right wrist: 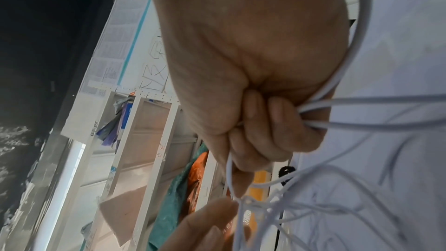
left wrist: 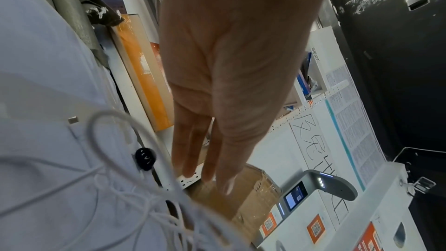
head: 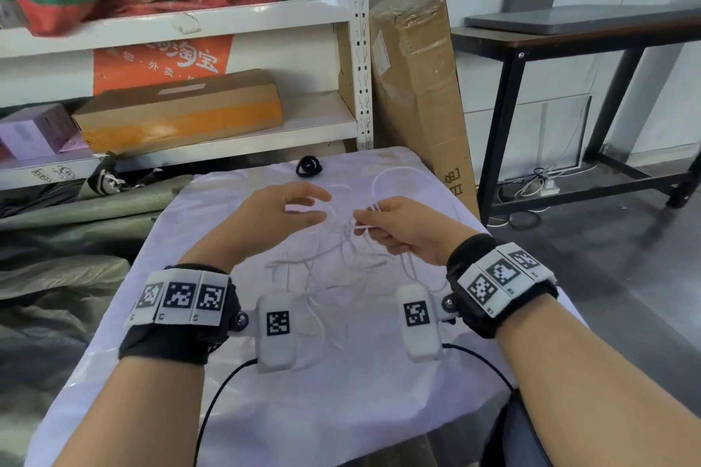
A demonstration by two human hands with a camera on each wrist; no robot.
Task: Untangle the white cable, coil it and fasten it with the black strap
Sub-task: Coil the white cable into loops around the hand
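- Two hands hover over the white cable [head: 333, 258], which sprawls in a loose tangle across the middle of the cloth-covered table [head: 341, 409], from between the hands back toward the near edge.
- Right hand [head: 402, 229] is clenched round several strands of it; the right wrist view shows loops running out from between the curled fingers [right wrist: 277, 114].
- Left hand [head: 280, 212] is released, fingers straight and thumb apart, holding nothing; its fingertips [left wrist: 207, 175] point right, toward the knot hanging just beside the right hand's grip.
- Most of the slack lies near and between the wrists, with one wide loop swinging out far and right; no single long axis can be told yet.
- Black strap [head: 309, 166] sits curled at the far edge of the table, beyond the left hand and well apart from the tangle, untouched.
- Judging from this, untangling is the step in hand, and the left hand, nearer the knot, seems the one to pick at it while the right anchors the bundle.
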